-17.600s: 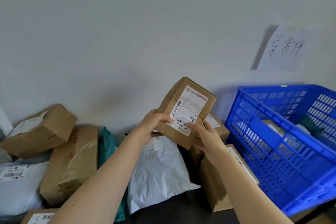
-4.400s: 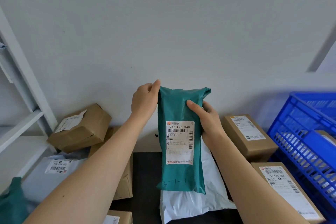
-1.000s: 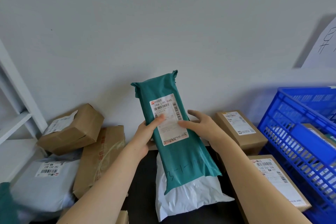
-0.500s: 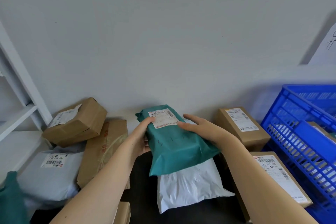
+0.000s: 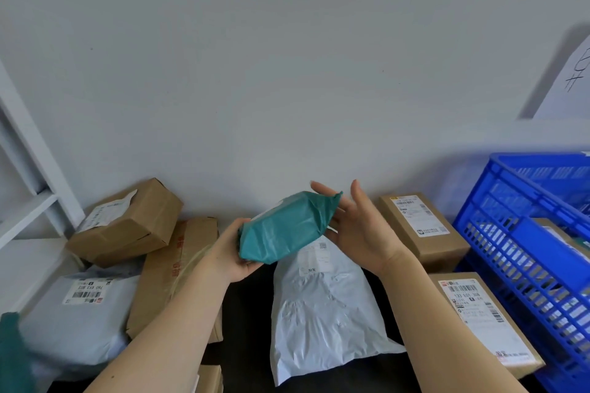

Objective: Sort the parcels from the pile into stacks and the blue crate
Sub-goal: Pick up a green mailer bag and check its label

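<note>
Gripping the near left end of the teal parcel (image 5: 287, 226), the left hand (image 5: 230, 252) lays its thumb along that end's upper edge and curls its fingers (image 5: 252, 265) underneath. From those fingers the bag juts up and to the right, tilted, with a plain teal side turned to the camera.

The right hand (image 5: 360, 233) is spread wide with straight fingers (image 5: 356, 198) and the palm turned left toward the bag's crimped far end. One fingertip shows behind the top edge of that end. Whether the palm presses the bag or only sits just beside it cannot be told.

Both bare forearms rise from the bottom edge and converge on the parcel, which hangs in the air close to the wall.

Below both sets of fingers lies a white mailer (image 5: 322, 306) on the dark surface. Right of the right fingers a labelled box (image 5: 421, 226) stands against the wall, with a second labelled box (image 5: 479, 313) nearer the camera and the blue crate (image 5: 523, 233) beyond them. Left of the left fingers is the pile: a long carton (image 5: 172, 271), a tilted box (image 5: 127, 226) and a grey mailer (image 5: 76, 313).
</note>
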Action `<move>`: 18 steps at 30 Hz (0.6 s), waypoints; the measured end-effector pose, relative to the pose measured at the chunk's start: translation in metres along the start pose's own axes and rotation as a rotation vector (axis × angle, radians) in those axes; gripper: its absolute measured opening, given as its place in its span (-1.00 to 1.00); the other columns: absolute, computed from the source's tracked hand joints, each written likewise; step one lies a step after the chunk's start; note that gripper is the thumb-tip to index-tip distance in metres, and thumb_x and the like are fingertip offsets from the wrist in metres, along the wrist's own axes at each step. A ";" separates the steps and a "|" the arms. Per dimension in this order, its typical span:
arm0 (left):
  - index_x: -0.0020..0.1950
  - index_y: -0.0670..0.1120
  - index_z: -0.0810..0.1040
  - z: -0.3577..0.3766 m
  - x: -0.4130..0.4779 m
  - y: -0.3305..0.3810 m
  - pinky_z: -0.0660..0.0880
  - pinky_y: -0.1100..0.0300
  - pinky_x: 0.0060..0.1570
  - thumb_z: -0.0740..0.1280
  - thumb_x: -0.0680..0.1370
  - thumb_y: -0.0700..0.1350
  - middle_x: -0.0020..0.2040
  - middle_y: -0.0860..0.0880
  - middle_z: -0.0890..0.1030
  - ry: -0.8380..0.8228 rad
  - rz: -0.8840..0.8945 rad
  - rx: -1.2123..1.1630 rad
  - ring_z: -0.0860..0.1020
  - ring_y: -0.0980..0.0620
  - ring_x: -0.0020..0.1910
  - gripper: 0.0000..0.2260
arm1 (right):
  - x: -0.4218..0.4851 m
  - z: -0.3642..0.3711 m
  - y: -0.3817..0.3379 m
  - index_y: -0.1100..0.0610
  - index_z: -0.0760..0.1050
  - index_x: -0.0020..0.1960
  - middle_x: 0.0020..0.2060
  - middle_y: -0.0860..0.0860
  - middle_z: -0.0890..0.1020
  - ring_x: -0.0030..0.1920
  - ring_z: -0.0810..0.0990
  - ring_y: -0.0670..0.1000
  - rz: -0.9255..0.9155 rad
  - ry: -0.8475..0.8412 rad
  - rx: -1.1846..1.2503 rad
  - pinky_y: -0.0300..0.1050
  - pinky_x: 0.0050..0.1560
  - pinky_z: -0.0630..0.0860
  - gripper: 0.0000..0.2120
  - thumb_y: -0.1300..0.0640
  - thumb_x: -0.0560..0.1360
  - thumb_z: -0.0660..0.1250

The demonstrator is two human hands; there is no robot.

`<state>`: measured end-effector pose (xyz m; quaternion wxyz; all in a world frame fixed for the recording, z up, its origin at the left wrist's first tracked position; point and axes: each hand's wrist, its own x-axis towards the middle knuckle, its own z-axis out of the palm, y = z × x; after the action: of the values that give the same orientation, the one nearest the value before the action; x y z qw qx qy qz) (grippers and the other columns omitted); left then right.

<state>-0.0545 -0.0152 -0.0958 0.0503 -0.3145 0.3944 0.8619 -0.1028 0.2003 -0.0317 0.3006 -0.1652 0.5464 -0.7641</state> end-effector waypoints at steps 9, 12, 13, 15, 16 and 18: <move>-0.21 -0.17 0.49 0.024 -0.019 0.011 0.63 0.11 -0.33 0.27 0.54 -0.03 -0.33 -0.11 0.48 0.103 0.042 -0.047 0.47 -0.01 -0.37 -0.77 | 0.016 0.040 -0.005 -0.13 0.62 0.05 0.01 -0.14 0.63 0.12 0.57 -0.10 -0.140 0.275 -0.308 -0.06 0.28 0.49 -0.76 -0.03 0.63 0.17; 0.13 -0.12 0.51 0.036 -0.023 0.017 0.55 -0.04 0.08 0.23 0.58 0.08 -0.01 -0.14 0.55 0.256 0.139 -0.051 0.57 -0.08 -0.09 -0.70 | 0.025 0.050 -0.010 -0.16 0.58 -0.06 -0.03 -0.14 0.57 0.11 0.54 -0.05 -0.146 0.428 -0.241 0.02 0.28 0.49 -0.76 -0.02 0.63 0.16; 0.29 -0.09 0.45 0.041 -0.026 0.019 0.50 -0.08 0.18 0.21 0.59 0.12 0.14 -0.13 0.53 0.307 0.189 -0.088 0.55 -0.11 0.05 -0.62 | 0.027 0.053 -0.012 -0.17 0.57 -0.08 -0.04 -0.13 0.56 0.08 0.53 -0.05 -0.139 0.472 -0.225 0.05 0.27 0.49 -0.76 -0.04 0.63 0.15; 0.44 -0.07 0.35 0.053 -0.032 0.021 0.43 -0.05 0.27 0.13 0.61 0.20 0.33 -0.10 0.47 0.311 0.312 -0.175 0.50 -0.12 0.22 -0.49 | 0.033 0.059 -0.016 -0.14 0.57 -0.07 -0.09 -0.06 0.53 -0.02 0.51 -0.03 -0.124 0.536 -0.211 0.12 0.26 0.49 -0.78 -0.08 0.62 0.16; 0.46 -0.06 0.34 0.058 -0.034 0.021 0.41 0.00 0.28 0.10 0.61 0.24 0.37 -0.08 0.45 0.303 0.399 -0.197 0.48 -0.11 0.28 -0.47 | 0.036 0.063 -0.018 -0.10 0.58 -0.06 -0.11 0.01 0.53 -0.05 0.51 0.01 -0.119 0.559 -0.196 0.16 0.25 0.48 -0.77 -0.10 0.61 0.17; 0.41 -0.01 0.40 0.070 -0.043 0.019 0.37 0.12 0.23 0.05 0.61 0.25 0.33 0.01 0.47 0.314 0.616 -0.152 0.44 -0.04 0.32 -0.50 | 0.040 0.069 -0.022 -0.06 0.57 -0.09 -0.09 0.12 0.57 -0.08 0.54 0.08 -0.117 0.591 -0.146 0.22 0.23 0.47 -0.75 -0.09 0.61 0.17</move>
<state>-0.0619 0.0282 -0.0244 -0.2971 -0.3125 0.4082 0.8046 -0.0998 0.1288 0.0094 0.0716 0.0117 0.6530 -0.7539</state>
